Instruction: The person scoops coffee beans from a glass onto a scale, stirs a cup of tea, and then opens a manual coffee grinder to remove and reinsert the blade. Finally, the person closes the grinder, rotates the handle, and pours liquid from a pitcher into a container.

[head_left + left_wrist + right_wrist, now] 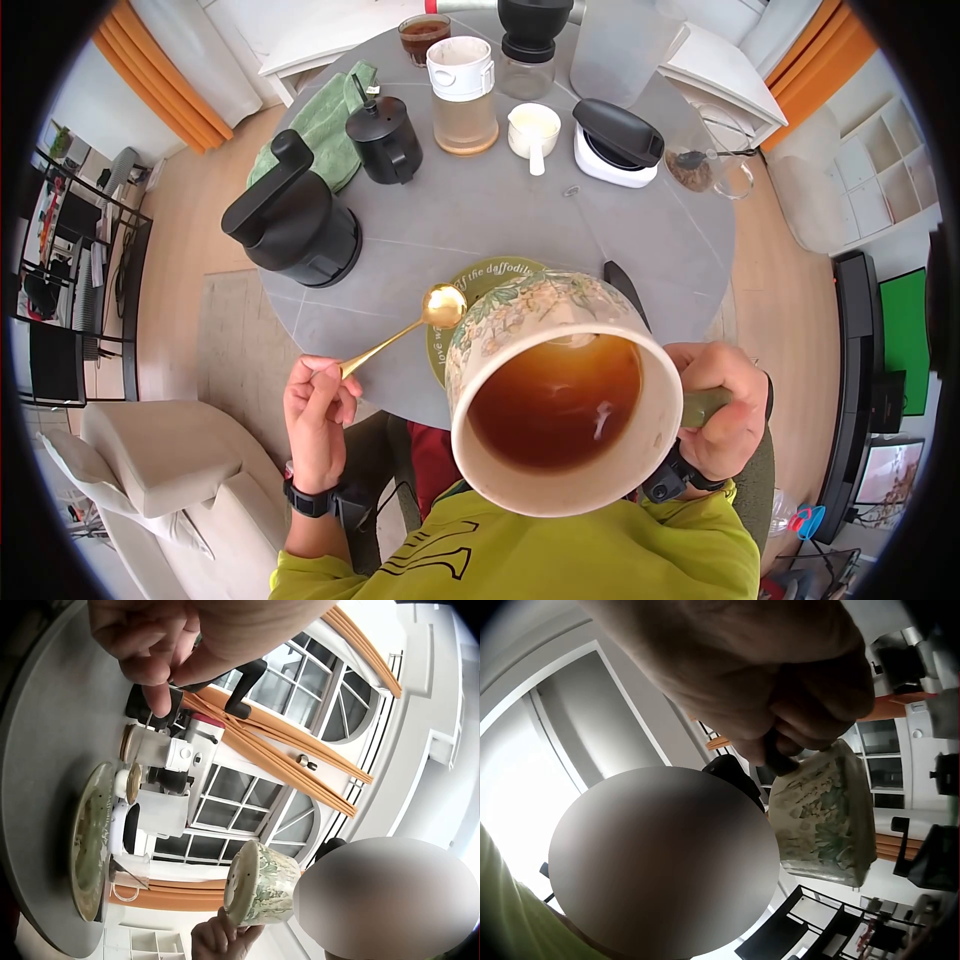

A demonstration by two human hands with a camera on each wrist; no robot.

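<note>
My right hand (pixel 725 405) grips the green handle (pixel 704 407) of a large floral teacup (pixel 500 330). The teacup is raised off the table close to my face, its mouth tilted toward me, with reddish-brown tea (pixel 540 400) inside. In the right wrist view its flowered side (pixel 821 814) shows beside my head. My left hand (pixel 318 415) pinches the end of a gold spoon (pixel 443 305), bowl outward, in the air left of the cup. Below lies a green saucer (pixel 437 345) with white lettering, partly hidden by the cup in the head view but plain in the left wrist view.
On the round grey table (pixel 420 225) stand a black kettle (pixel 300 240), a small black pot (pixel 385 140), a white-lidded jar (pixel 465 105), a white scoop (pixel 535 135) and a black-and-white device (pixel 620 150). A green towel (pixel 335 140) lies at the left; a glass pitcher (pixel 692 165) stands at the right.
</note>
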